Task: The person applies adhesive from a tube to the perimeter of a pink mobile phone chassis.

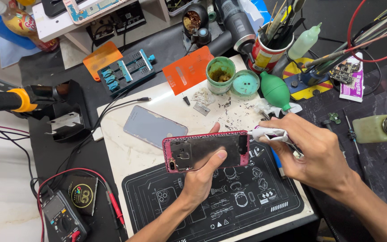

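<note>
My left hand (201, 177) holds an opened pink phone frame (204, 150) flat, inner side up, above the black printed work mat (247, 204). My right hand (312, 154) grips a small white tube (265, 132) whose tip points at the frame's right end. A grey phone screen panel (154, 126) lies face down on the white board (122, 148) just left of the frame.
An open green paste jar (220, 74) with its lid (244, 84), a green air blower bulb (275, 91), an orange card (187, 69) and a tool-filled can (265, 54) stand behind. A multimeter (61, 219) lies front left, a blue fixture (124, 71) back left.
</note>
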